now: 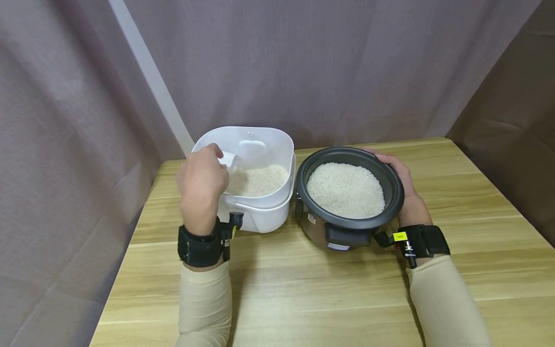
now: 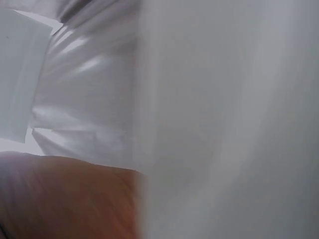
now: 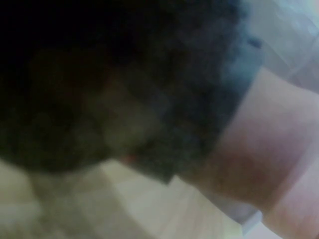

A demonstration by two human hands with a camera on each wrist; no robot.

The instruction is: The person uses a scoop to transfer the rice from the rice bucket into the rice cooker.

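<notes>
A white square rice container [image 1: 260,217] holds raw rice [image 1: 257,180]. My left hand [image 1: 201,185] is over its left rim, gripping a white scoop [image 1: 228,159] that reaches into the container. To the right stands a black rice cooker pot [image 1: 347,226] filled with white rice [image 1: 345,189]. My right hand [image 1: 405,193] is curled round the pot's right side and rim. The left wrist view shows only the blurred white container wall [image 2: 199,119] and part of my hand [image 2: 65,199]. The right wrist view is blurred dark pot [image 3: 99,74] against my hand [image 3: 259,144].
Both vessels sit on a wooden table [image 1: 329,299] with bare wood in front of them and to the right. Grey curtains [image 1: 303,62] hang close behind and to the left. The table's left edge [image 1: 121,270] lies near my left arm.
</notes>
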